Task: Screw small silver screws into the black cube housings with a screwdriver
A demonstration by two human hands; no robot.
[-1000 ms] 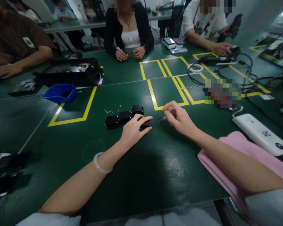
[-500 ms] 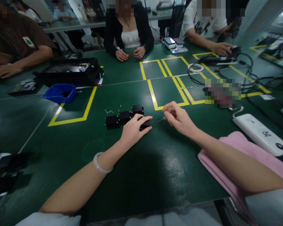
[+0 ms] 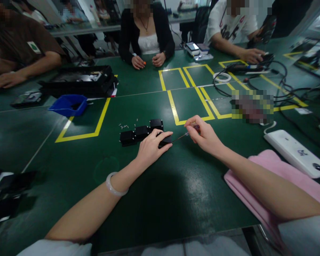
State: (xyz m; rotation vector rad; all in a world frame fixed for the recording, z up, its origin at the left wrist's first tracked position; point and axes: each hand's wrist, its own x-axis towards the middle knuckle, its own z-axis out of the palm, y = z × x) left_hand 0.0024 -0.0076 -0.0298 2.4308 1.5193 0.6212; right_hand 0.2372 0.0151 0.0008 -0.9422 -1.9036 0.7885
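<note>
My left hand [image 3: 152, 148] lies over a small black block [image 3: 165, 140] on the green table [image 3: 154, 199], its fingers curled around it. Three more black blocks [image 3: 141, 133] sit in a row just left of it. My right hand [image 3: 204, 136] pinches a thin screwdriver [image 3: 185, 134] whose tip points at the block under my left hand. Several tiny screws [image 3: 126, 125] lie scattered beyond the blocks.
A blue bin [image 3: 68, 105] and a black tray [image 3: 80, 81] stand at the back left. Yellow tape boxes [image 3: 192, 96] mark the table. A white power strip [image 3: 296, 153], a pink cloth [image 3: 256, 188] and cables [image 3: 269, 81] lie on the right. Three people sit across the table.
</note>
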